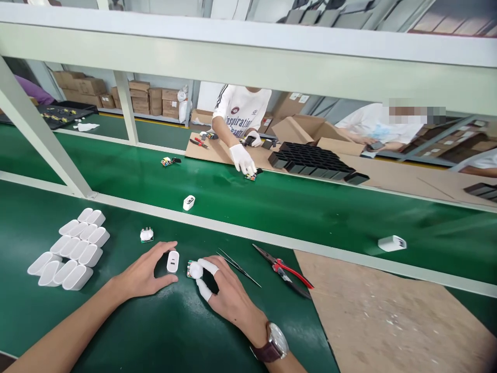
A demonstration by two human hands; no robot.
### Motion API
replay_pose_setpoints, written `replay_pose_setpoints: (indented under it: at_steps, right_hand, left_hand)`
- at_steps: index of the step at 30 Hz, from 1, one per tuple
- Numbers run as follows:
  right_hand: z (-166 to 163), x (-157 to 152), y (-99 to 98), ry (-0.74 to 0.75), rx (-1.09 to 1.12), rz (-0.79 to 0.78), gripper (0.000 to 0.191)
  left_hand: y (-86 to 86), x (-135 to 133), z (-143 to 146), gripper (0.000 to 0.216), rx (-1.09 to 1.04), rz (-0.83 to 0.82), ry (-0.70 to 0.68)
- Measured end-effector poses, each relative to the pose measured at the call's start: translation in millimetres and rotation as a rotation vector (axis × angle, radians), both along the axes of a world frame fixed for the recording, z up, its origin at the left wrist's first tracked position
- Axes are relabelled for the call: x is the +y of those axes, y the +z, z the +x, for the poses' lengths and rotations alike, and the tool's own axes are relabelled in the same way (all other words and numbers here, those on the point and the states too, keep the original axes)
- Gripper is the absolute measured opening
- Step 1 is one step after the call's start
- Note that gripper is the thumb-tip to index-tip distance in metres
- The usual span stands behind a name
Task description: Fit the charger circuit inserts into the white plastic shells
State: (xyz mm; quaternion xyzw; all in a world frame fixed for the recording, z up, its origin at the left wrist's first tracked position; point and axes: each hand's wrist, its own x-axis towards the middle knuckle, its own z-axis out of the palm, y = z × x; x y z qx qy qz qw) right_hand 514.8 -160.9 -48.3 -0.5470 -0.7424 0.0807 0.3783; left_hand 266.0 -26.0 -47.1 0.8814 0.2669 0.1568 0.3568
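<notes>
My left hand (144, 272) rests on the green bench, thumb and forefinger spread around a small white charger shell (173, 261) that stands between them. My right hand (225, 290), with white finger cots on two fingertips and a watch on the wrist, pinches a small white part with a circuit board (193, 270) just right of the shell. A second small board part (146, 235) lies beyond my left hand. Several empty white shells (72, 248) are stacked at the left.
Tweezers (237, 267) and red-handled pliers (283, 269) lie right of my hands, beside a cardboard sheet (388, 316). White chargers (188, 202) (392, 243) sit on the conveyor belt. Across it, a gloved person's hand (243, 158) reaches near black trays (314, 161).
</notes>
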Motion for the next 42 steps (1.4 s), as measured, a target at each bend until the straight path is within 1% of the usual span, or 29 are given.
replay_pose_setpoints:
  at_steps: [2,5,8,10,27,32,34,37,39,42]
  right_hand:
    - [-5.8,-1.1,3.8,-0.018,0.04,0.062,0.045]
    - [-13.3,-5.7,9.3,-0.02,0.024,0.13,0.052]
    - [-17.7,-10.2,11.7,-0.008,-0.053,0.133,0.059]
    - [-19.0,-11.9,12.2,-0.008,-0.083,0.134,0.06]
    - [-23.5,-12.4,15.2,-0.006,-0.134,0.126,0.036]
    - [-24.9,-13.0,15.9,-0.01,-0.149,0.129,0.032]
    - [-24.7,-13.7,16.9,-0.014,-0.135,0.113,0.035]
    - [-22.8,-14.8,16.8,-0.017,-0.105,0.092,0.043]
    - [-21.2,-14.9,14.9,-0.007,-0.078,0.123,0.047]
    - [-20.4,-13.9,11.7,0.01,-0.044,0.184,0.043]
  left_hand:
    - [-3.1,-4.8,2.5,0.077,-0.006,-0.006,-0.014]
    - [-4.9,-12.5,6.3,0.077,-0.044,0.037,-0.054]
    - [-3.1,-17.8,9.1,0.077,-0.081,0.09,-0.091]
    - [-2.0,-19.3,10.1,0.076,-0.092,0.104,-0.108]
    - [1.2,-21.2,14.2,0.079,-0.08,0.138,-0.139]
    - [-2.0,-24.0,15.7,0.078,-0.081,0.148,-0.142]
    - [-4.0,-24.8,15.5,0.077,-0.086,0.128,-0.143]
    - [-6.4,-25.4,14.5,0.08,-0.107,0.041,-0.133]
    - [-7.5,-26.2,14.2,0.083,-0.104,-0.035,-0.128]
    - [-7.9,-27.7,14.4,0.086,-0.082,-0.126,-0.134]
